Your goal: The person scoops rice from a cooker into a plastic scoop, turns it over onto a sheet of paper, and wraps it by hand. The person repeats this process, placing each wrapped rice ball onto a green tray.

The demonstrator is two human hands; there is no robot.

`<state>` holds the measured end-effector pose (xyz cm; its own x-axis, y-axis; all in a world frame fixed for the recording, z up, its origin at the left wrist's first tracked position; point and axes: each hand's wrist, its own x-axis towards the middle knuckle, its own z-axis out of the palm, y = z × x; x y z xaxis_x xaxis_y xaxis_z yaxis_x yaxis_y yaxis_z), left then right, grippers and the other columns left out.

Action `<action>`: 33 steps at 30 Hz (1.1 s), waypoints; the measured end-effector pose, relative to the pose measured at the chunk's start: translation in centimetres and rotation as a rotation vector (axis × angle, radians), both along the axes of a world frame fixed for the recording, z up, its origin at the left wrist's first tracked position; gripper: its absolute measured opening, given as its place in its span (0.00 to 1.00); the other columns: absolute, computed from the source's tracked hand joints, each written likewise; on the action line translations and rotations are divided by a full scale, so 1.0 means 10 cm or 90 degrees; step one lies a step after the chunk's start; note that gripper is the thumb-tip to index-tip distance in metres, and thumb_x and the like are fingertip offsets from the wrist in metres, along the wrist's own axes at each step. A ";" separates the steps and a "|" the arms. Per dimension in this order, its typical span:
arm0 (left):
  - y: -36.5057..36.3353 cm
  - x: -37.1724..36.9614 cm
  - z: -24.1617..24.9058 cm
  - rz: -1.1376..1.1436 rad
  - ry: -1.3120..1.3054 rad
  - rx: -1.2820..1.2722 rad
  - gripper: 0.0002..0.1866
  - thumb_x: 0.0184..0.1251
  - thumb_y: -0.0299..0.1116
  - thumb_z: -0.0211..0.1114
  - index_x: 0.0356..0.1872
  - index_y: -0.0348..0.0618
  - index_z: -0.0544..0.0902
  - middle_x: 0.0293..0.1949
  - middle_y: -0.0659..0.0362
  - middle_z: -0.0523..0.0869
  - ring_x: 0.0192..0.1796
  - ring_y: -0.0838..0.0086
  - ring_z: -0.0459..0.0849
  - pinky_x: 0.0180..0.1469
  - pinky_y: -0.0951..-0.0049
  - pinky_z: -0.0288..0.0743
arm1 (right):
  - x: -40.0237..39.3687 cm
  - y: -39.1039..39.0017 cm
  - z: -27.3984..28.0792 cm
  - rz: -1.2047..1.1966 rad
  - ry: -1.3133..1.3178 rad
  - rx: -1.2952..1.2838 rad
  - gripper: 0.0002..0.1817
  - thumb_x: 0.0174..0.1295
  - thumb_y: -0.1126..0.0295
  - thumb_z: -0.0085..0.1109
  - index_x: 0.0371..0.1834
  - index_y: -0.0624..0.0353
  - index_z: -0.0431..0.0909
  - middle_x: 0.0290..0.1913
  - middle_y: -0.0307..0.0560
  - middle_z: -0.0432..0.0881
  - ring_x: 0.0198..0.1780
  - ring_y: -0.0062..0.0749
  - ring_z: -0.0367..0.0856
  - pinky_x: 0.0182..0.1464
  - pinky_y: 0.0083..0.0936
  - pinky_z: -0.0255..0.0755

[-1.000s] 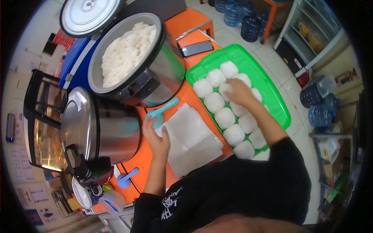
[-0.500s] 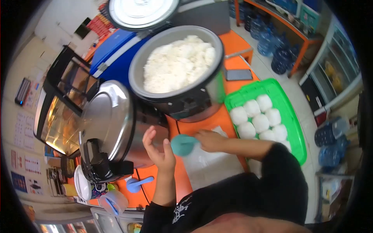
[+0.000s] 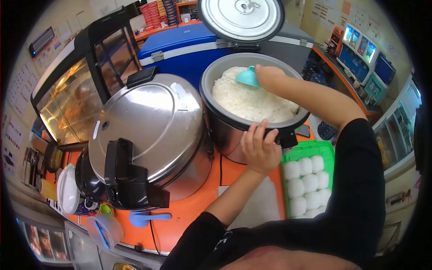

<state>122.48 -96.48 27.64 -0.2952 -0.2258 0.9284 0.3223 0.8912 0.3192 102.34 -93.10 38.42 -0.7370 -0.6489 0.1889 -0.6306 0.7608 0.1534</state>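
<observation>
My right hand (image 3: pixel 270 80) is closed round the handle of a teal scoop (image 3: pixel 248 77), which rests on the white rice (image 3: pixel 252 101) inside the open cooker (image 3: pixel 209 83). At the cooker's front rim is my left hand (image 3: pixel 261 149), its fingers apart and their tips by the rim, holding nothing. Below it a white sheet (image 3: pixel 254 204) lies on the orange table. Several rounded white rice portions (image 3: pixel 310 183) sit in rows in a green tray (image 3: pixel 285 157) to the right, partly hidden by my right sleeve.
A closed steel cooker (image 3: pixel 153 126) stands at the left, before a glass display case (image 3: pixel 67 108). Behind are a blue cooler (image 3: pixel 180 45) and the raised lid (image 3: pixel 241 18). A blue scoop (image 3: pixel 141 218) and a clear tub (image 3: pixel 105 229) sit at the front left.
My right hand has moved with the teal scoop from over the white sheet up into the open cooker. My left hand has come to the cooker's front rim. The view has shifted.
</observation>
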 end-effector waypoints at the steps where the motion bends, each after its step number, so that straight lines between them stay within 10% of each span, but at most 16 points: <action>1: 0.01 0.00 0.00 0.000 0.016 0.005 0.19 0.45 0.30 0.54 0.44 0.48 0.73 0.54 0.51 0.73 0.55 0.56 0.68 0.56 0.58 0.57 | 0.11 -0.13 0.06 0.007 0.001 0.011 0.14 0.53 0.74 0.52 0.44 0.64 0.67 0.35 0.59 0.80 0.40 0.50 0.81 0.40 0.39 0.74; 9: 0.01 -0.01 0.00 -0.010 0.052 0.034 0.16 0.48 0.31 0.53 0.42 0.49 0.74 0.53 0.55 0.75 0.54 0.60 0.69 0.53 0.62 0.59 | 0.31 -0.49 0.17 0.191 -0.123 0.429 0.19 0.49 0.69 0.59 0.44 0.65 0.70 0.36 0.60 0.79 0.41 0.52 0.79 0.42 0.39 0.71; 17: 0.00 0.01 0.02 -0.037 0.046 0.045 0.15 0.45 0.29 0.55 0.39 0.48 0.74 0.52 0.55 0.75 0.52 0.61 0.70 0.52 0.63 0.59 | 0.27 0.02 0.58 0.054 -0.434 0.249 0.18 0.51 0.66 0.56 0.44 0.62 0.74 0.38 0.57 0.79 0.37 0.48 0.79 0.40 0.38 0.71; 22: 0.02 -0.02 0.01 -0.028 0.061 0.034 0.15 0.43 0.28 0.55 0.38 0.48 0.75 0.50 0.55 0.76 0.52 0.61 0.71 0.52 0.63 0.59 | 0.07 -0.10 -0.18 0.207 0.171 -0.026 0.16 0.55 0.73 0.50 0.47 0.61 0.63 0.34 0.60 0.77 0.35 0.52 0.79 0.34 0.40 0.72; 25: 0.00 0.00 -0.03 -0.021 0.045 0.040 0.15 0.43 0.28 0.56 0.38 0.48 0.75 0.49 0.56 0.77 0.51 0.61 0.71 0.51 0.64 0.60 | 0.03 -0.23 0.01 0.066 0.015 -0.089 0.16 0.55 0.76 0.47 0.47 0.62 0.61 0.34 0.61 0.78 0.36 0.54 0.78 0.36 0.41 0.72; 33: 0.01 -0.02 -0.04 -0.013 0.061 0.034 0.13 0.44 0.29 0.55 0.36 0.50 0.75 0.50 0.58 0.77 0.51 0.63 0.70 0.51 0.65 0.59 | 0.37 -0.31 0.02 0.144 -0.260 0.298 0.15 0.60 0.66 0.48 0.40 0.70 0.66 0.31 0.63 0.78 0.33 0.51 0.80 0.35 0.39 0.72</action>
